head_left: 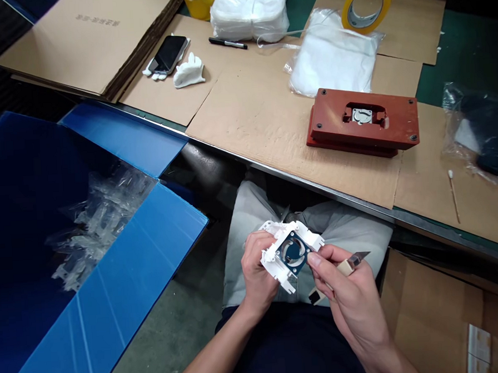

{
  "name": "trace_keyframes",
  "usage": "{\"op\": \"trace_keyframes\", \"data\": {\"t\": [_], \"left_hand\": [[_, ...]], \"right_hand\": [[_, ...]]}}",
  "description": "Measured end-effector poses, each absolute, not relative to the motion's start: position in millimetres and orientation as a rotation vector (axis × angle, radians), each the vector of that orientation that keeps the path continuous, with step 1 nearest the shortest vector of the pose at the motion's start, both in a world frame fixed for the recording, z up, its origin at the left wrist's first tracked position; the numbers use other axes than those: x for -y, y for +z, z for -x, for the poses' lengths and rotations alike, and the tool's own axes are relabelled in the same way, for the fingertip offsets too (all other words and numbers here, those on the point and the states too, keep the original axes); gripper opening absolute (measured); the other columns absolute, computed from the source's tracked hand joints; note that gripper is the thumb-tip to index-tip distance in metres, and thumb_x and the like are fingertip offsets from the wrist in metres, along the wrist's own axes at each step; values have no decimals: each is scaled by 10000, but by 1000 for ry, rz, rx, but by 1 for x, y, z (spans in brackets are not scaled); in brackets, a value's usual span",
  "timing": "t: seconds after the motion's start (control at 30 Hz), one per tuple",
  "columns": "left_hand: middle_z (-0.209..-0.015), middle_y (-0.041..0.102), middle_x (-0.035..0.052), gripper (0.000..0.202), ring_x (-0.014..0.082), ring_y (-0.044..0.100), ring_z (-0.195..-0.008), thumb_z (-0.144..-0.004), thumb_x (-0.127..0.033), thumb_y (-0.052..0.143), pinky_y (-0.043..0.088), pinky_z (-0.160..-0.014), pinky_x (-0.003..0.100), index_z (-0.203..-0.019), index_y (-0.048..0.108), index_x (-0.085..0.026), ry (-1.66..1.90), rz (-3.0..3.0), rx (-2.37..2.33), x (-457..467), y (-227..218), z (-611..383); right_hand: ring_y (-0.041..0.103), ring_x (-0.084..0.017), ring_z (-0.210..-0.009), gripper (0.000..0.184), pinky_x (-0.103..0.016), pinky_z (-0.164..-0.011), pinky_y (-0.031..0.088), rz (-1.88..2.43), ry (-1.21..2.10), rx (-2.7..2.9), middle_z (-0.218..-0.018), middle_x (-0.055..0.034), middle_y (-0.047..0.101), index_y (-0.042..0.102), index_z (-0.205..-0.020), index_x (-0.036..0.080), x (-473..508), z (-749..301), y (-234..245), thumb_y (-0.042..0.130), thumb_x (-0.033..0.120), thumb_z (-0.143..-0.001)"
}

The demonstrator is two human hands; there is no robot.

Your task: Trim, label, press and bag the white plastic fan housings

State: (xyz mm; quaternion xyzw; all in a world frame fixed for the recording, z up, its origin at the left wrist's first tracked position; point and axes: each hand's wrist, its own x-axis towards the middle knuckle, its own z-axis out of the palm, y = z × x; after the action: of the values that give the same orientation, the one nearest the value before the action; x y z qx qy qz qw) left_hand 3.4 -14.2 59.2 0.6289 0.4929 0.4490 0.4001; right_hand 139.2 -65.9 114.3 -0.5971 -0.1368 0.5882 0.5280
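My left hand (pixel 256 272) grips a white plastic frame part (pixel 291 250) with a dark round opening in its middle, held over my lap. My right hand (pixel 350 296) is closed on a small knife (pixel 350 264) with a pale handle, its metal blade pointing right. The right thumb touches the frame's right edge. Both hands sit below the table's front edge.
A red-brown fixture block (pixel 365 122) sits on cardboard on the table. A blue bin (pixel 67 229) with several clear plastic parts stands at the left. Tape rolls (pixel 367 3), white bags (pixel 334 57), a phone (pixel 169 52), a marker (pixel 227 43) and a cotton swab (pixel 454 195) lie farther back.
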Motion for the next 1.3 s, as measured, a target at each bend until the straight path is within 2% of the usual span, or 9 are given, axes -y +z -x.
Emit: {"op": "trace_keyframes", "data": {"t": [0.5,0.73,0.83,0.93,1.0,1.07,1.17,1.23,1.3], "left_hand": [[-914,683,44,163,239,632,-889,-771,-200,747,493,-836,386,-910,674,-243,1130,-1591,-1244,15,57,-3],[-919,671,62,202,252,625,-890,-783,-358,746,495,-827,393,-925,672,-234,1146,-1590,-1202,16,57,-2],[-909,665,54,180,236,627,-877,-775,-313,756,496,-806,360,-909,673,-227,1134,-1560,-1226,15,58,-2],[-916,671,52,189,231,640,-871,-734,-260,780,504,-788,336,-892,686,-215,1084,-1464,-1258,15,61,1],[-938,695,60,233,238,656,-856,-700,-272,805,522,-774,337,-898,703,-205,995,-1310,-1289,14,65,4],[-919,731,70,293,255,678,-840,-651,-273,845,543,-778,351,-906,729,-188,827,-1103,-1320,14,69,4],[-835,771,93,297,290,708,-852,-573,-269,898,557,-842,378,-811,766,-151,655,-829,-1293,14,73,0],[-845,782,109,298,307,721,-889,-554,-275,908,555,-891,390,-786,776,-142,652,-683,-1223,12,72,-7],[-889,788,114,404,331,726,-933,-525,-267,920,562,-913,409,-886,786,-145,601,-576,-1141,10,70,-17]], "right_hand": [[284,-65,-544,331,-236,-496,256,1436,1403,333,-580,47,421,595,-651,164,64,-141,112,775,378,-828],[291,-60,-537,338,-230,-486,253,1480,1384,367,-585,45,445,584,-663,167,63,-140,109,780,390,-825],[322,-59,-541,322,-222,-491,275,1493,1409,388,-614,38,490,596,-695,171,66,-142,106,782,400,-822],[408,-80,-572,242,-223,-505,330,1538,1348,482,-666,18,543,668,-799,182,68,-153,96,747,405,-850],[500,-113,-643,207,-235,-552,404,1608,1198,578,-739,-7,601,724,-923,199,65,-167,85,704,400,-881],[574,-138,-748,226,-263,-671,486,1642,1113,702,-901,-36,674,742,-1061,228,61,-182,73,659,376,-912],[636,-151,-900,329,-323,-877,518,1504,1365,814,-1169,-51,687,691,-1235,273,56,-200,62,638,308,-913],[659,-178,-982,405,-355,-921,524,1385,1541,787,-1191,-63,699,675,-1267,256,55,-206,58,687,280,-862],[671,-208,-1017,430,-367,-906,544,1362,1557,721,-1114,-70,733,701,-1217,224,56,-208,54,755,289,-795]]}}
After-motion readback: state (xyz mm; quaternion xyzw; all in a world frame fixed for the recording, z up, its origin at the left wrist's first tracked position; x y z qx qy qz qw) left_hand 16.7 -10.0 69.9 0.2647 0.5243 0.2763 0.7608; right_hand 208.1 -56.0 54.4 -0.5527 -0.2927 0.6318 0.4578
